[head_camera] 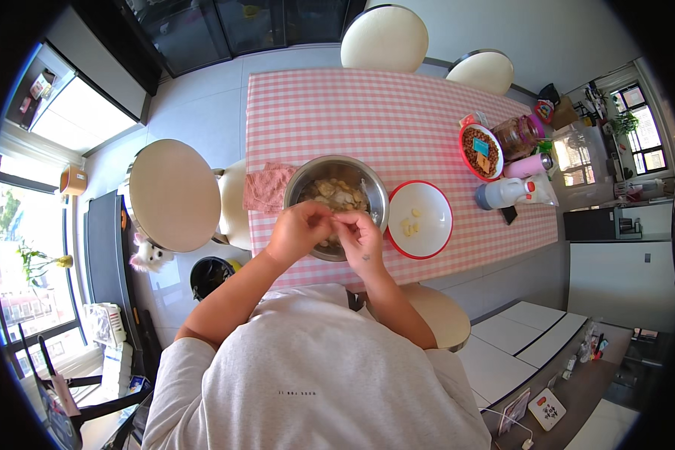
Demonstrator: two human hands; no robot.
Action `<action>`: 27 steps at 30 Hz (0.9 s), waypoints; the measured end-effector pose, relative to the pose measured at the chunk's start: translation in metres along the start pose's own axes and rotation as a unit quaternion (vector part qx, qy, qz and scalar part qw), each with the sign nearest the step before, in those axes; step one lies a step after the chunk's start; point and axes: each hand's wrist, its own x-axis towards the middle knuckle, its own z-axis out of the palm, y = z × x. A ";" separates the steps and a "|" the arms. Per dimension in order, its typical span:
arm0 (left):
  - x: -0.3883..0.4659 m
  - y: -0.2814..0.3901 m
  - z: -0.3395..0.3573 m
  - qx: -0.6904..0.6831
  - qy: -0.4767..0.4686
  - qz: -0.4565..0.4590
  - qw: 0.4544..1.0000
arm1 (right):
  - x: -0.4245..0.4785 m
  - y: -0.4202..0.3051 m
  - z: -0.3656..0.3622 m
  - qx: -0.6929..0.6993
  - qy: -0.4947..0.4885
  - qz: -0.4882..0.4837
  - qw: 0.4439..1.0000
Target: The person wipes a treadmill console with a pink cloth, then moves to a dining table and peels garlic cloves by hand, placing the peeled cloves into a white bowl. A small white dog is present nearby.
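Observation:
Over a stainless steel bowl (379,191), my left hand (304,228) and my right hand (361,236) meet at the fingertips. Thumbs and fingers pinch a tiny piece, mostly hidden by the fingers and too small to name surely. In the steel bowl lie what look like garlic cloves and loose skins (337,194), seemingly in water; my hands cover part of them. Just right of it stands a white bowl with a red rim (430,211), holding several pale peeled garlic cloves (409,226). A folded pink cloth (267,188) lies at the steel bowl's left.
A checked tablecloth (337,112) covers the table. At its right end stand a red-rimmed bowl of brown nuts (478,138), a jar (512,138), a pink bottle (526,166), a jug (498,194) and a phone (508,215). A lined bin (211,275) and a white dog (151,254) are at left.

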 end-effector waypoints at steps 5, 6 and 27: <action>-0.001 -0.012 0.006 -0.108 0.008 -0.023 0.994 | -0.001 -0.001 0.004 0.079 0.000 0.000 0.997; -0.001 -0.012 0.007 -0.135 0.013 -0.028 0.990 | -0.001 -0.002 0.005 0.091 0.002 -0.003 0.996; -0.005 -0.007 0.006 -0.255 0.030 -0.066 0.964 | 0.012 -0.010 -0.001 0.010 -0.065 -0.037 0.997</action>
